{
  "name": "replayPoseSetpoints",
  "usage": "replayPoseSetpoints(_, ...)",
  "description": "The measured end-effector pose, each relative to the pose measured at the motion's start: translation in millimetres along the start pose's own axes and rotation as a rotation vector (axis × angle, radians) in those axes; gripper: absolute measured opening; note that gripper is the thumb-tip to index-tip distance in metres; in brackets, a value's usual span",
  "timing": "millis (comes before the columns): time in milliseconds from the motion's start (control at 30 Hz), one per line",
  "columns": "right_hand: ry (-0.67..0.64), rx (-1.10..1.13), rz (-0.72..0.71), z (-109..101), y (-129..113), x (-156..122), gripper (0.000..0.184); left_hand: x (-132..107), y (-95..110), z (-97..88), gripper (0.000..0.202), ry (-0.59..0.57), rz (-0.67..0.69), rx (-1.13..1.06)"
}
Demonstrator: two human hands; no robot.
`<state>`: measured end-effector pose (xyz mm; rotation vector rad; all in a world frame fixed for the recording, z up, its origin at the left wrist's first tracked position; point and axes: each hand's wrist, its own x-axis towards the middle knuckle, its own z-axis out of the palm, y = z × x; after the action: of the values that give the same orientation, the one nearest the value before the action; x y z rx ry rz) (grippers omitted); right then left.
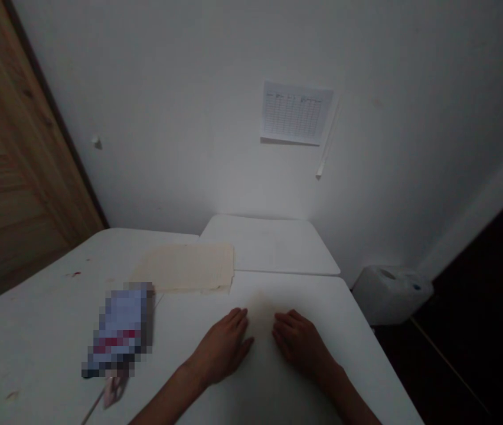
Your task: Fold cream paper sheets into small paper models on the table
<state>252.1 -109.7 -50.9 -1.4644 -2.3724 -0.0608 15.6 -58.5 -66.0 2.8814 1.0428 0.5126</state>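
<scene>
Tabletop bears beige sheet (blurred item near).

Bench: white top, rounded corners. Separate white panel at back, seam along its near edge. Beige sheet flat toward back, left of centre; paper or cloth, cannot tell. Pixelated blue-white item nearer, pinkish piece at its near end. Reddish marks far left. Left hand, right hand at surface, apart; contact unclear.
</scene>
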Motion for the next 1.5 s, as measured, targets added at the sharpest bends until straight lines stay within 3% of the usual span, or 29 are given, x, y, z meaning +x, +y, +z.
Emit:
replayPoseSetpoints(100, 0.013, -0.055, 0.037, 10, -5, 7, 0.028, 8, 2, 9.2, 0.034, -0.029, -0.027, 0.053)
replayPoseSetpoints(233, -0.041, -0.06, 0.037, 22, -7, 10, 0.045, 11, 3, 20.1, 0.047, -0.041, 0.019, 0.022)
replayPoseSetpoints(433, -0.096, -0.02, -0.006, 28, -6, 9, 0.067, 11, 10, 19.5, 0.05, -0.008, 0.017, -0.044)
replayPoseSetpoints(700, 0.018, -0.04, 0.072, 24, -3, -4, 0.049, 7, 6, 13.6, 0.046, 0.003, -0.053, -0.021)
replayPoseSetpoints(833, 0.058, -0.022, 0.07, 24, -2, -7, 0.046, 24, 13, 14.8, 0.04, -0.043, -0.066, 0.047)
replayPoseSetpoints(967, 0.059, -0.019, 0.059, 23, -2, -6, 0.046, 49, 14, 20.2, 0.049, -0.089, -0.036, 0.044)
replayPoseSetpoints(1167, 0.071, -0.044, 0.048, 25, -1, -7, 0.045, 67, 5, 25.4, 0.046, -0.059, -0.082, -0.004)
replayPoseSetpoints(1300, 0.091, -0.024, 0.066, 26, -2, -8, 0.045, 58, -1, 18.9, 0.049, -0.026, -0.066, -0.048)
replayPoseSetpoints(1500, 0.072, 0.024, 0.092, 18, -2, -12, 0.044, 23, -7, -0.8, 0.06, -0.052, 0.124, -0.239)
